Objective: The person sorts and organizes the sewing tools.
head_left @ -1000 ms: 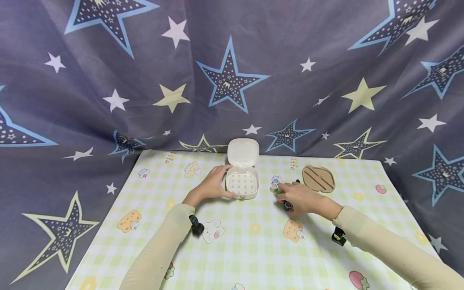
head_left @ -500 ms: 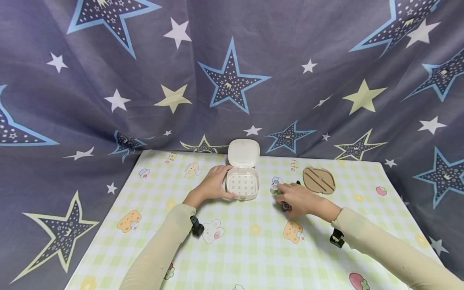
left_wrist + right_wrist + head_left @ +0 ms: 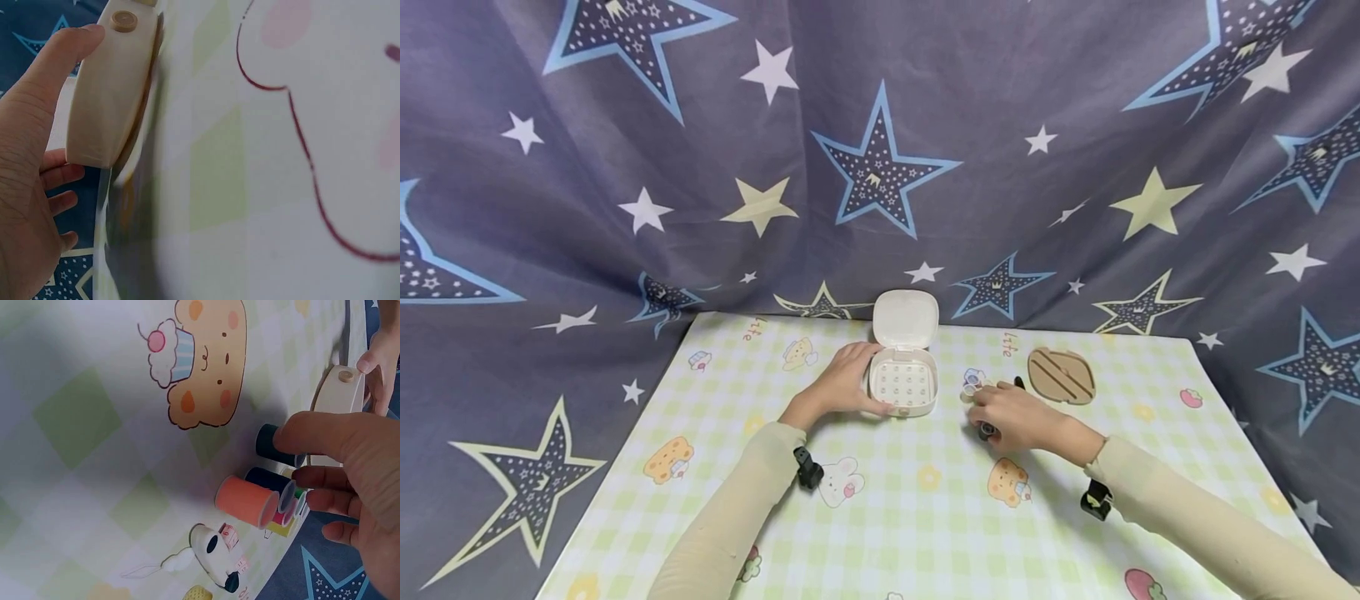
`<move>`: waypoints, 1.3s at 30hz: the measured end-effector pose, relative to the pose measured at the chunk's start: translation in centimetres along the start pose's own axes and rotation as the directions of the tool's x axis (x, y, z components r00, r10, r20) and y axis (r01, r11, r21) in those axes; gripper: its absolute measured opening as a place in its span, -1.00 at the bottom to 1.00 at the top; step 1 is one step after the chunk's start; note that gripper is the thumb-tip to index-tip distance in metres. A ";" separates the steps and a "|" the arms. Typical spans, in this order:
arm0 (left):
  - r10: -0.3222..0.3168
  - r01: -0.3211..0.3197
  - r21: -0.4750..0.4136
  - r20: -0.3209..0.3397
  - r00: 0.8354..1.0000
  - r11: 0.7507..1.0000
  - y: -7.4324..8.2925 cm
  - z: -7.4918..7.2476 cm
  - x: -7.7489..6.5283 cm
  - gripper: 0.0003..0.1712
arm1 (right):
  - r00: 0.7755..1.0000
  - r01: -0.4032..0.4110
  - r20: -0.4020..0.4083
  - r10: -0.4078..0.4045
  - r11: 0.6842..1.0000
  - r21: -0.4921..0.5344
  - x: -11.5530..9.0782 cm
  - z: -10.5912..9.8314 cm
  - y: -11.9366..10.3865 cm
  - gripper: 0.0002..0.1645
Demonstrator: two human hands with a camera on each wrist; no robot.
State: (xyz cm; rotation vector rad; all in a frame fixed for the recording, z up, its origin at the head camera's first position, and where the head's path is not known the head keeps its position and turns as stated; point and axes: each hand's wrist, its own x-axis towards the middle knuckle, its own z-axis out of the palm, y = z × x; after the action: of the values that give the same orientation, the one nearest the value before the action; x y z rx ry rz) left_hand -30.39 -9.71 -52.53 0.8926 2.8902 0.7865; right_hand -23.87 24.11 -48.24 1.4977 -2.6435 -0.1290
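Observation:
My left hand (image 3: 847, 382) grips the left side of a white sewing box (image 3: 933, 392), thumb at the front near its round tan button (image 3: 124, 21) and fingers round the side. The box's hinged lid (image 3: 906, 319) stands raised, and rows of small pegs (image 3: 909, 382) show inside. My right hand (image 3: 1015, 415) pinches a dark teal thread spool (image 3: 267, 442), thumb on its side; the fingertips behind it are hidden. Close by its fingers lie a coral spool (image 3: 240, 500), a navy spool (image 3: 270, 481) and several others, partly covered in the right wrist view.
A tan tray (image 3: 1060, 377) with brown diagonal bars lies right of the spools, a small black object (image 3: 1018, 382) beside it. The table (image 3: 880, 517) wears a checked cartoon cloth. A star-patterned curtain (image 3: 820, 50) hangs right behind its back edge.
My right hand has shifted slightly left, and the dark teal spool has moved a little left with it. The left hand keeps its hold on the sewing box.

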 end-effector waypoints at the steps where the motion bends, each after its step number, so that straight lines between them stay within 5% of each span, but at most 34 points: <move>1: -0.002 0.002 -0.002 -0.003 1.000 1.000 0.0 0.0 0.0 0.38 | 1.000 -0.003 0.001 0.003 1.000 0.001 0.0 0.0 0.0 -0.68; 9: -0.013 0.013 -0.004 -0.004 1.000 1.000 0.0 0.0 0.3 0.35 | 1.000 -0.028 0.011 0.028 0.999 0.028 0.3 -0.4 -0.2 -0.67; 22: -0.020 0.020 -0.013 -0.008 1.000 1.000 0.1 -0.3 0.3 0.34 | 0.983 -0.104 -0.134 0.129 0.978 0.183 1.4 -2.5 0.2 -0.79; 31: -0.039 0.038 -0.044 -0.013 0.999 0.998 0.0 -0.1 0.0 0.35 | 0.945 -0.115 -0.267 0.190 0.956 0.271 3.9 -3.7 0.4 -0.75; 39: -0.019 0.019 -0.036 -0.025 0.999 0.999 -0.1 0.1 -0.1 0.33 | 0.924 -0.155 -0.287 0.254 0.932 0.328 7.1 -4.8 0.3 -0.74</move>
State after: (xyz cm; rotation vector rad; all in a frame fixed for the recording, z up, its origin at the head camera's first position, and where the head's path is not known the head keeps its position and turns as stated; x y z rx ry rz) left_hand -30.32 -9.83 -52.65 0.8568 2.8920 0.8510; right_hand -27.11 18.02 -43.15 1.1664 -2.6020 0.5151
